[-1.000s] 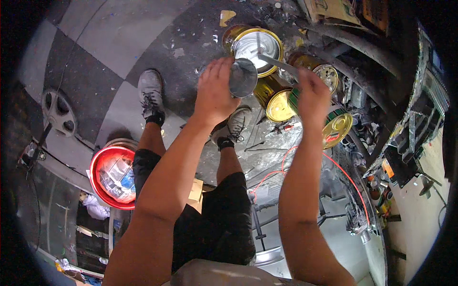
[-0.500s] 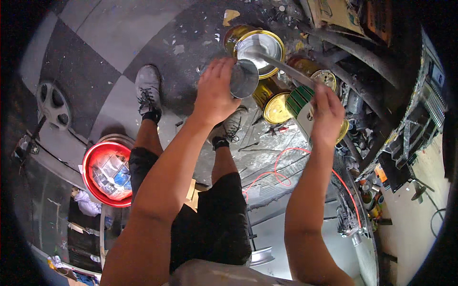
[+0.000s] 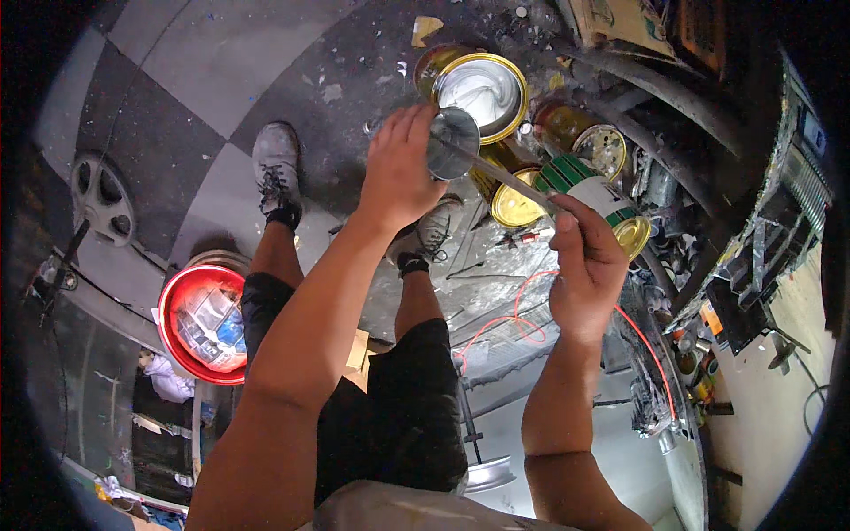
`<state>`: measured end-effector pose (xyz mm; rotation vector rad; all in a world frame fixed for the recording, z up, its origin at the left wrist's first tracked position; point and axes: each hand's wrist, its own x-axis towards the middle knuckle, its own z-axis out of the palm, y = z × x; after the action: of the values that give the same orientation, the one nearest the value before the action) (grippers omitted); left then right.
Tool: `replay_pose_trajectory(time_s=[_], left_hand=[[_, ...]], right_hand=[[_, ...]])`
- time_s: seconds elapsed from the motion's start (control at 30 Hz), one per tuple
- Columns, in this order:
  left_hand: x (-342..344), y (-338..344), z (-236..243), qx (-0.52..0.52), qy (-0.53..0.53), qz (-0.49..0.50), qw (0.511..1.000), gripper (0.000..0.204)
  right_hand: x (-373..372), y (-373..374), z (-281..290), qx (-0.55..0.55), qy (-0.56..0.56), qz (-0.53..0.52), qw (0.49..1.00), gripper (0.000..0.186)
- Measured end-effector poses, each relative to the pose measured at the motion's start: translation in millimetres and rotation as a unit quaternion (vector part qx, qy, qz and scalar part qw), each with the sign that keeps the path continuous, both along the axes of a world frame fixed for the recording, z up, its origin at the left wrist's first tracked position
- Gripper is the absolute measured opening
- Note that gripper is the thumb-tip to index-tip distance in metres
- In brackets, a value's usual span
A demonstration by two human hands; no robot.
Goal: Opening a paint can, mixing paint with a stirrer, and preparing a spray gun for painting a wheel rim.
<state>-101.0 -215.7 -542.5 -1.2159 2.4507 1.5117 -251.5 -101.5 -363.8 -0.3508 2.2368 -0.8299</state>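
Note:
In the head view my left hand is wrapped round a grey, see-through cup held at the middle. My right hand grips a long flat stir stick, its far end reaching into the cup. Just beyond the cup is an open gold-rimmed can of white paint, with swirls in its surface. A gold can lies below the stick, and a green-and-white can with a gold lid is behind my right hand.
A red bucket with clutter inside stands left of my legs, near a wheel cover. A rusty can, dark bars and scrap crowd the right. A red hose loops across the floor.
The stick's far end has moved from over the white paint into the cup. My right hand has moved lower and turned. My left hand stays about the same.

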Motion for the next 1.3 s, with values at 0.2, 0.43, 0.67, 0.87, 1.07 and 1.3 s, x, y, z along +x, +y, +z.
replay_pose_trajectory(time_s=[0.2,0.43,0.67,0.87,1.07,1.3], left_hand=[[1,2,-2,-0.005,-0.002,0.001,1.0,0.101],[0,2,-1,0.0,0.012,0.01,1.0,0.099],[1,3,-2,0.002,0.022,0.02,1.0,0.097],[-7,1,-3,-0.024,0.044,0.002,0.999,0.097],[2,2,-4,-0.01,0.017,0.014,1.0,0.095],[2,6,-10,-0.006,0.018,0.023,1.0,0.097]], right_hand=[[12,-1,-4,-0.004,0.022,0.017,1.0,0.019],[13,4,-4,0.014,0.039,0.018,0.999,0.02],[-21,11,-35,-0.034,0.114,-0.124,0.985,0.029],[-49,-10,-187,0.135,0.148,0.113,0.973,0.035],[-46,-29,-187,0.154,-0.003,0.114,0.981,0.038],[-43,5,-36,0.027,0.094,-0.054,0.994,0.023]])
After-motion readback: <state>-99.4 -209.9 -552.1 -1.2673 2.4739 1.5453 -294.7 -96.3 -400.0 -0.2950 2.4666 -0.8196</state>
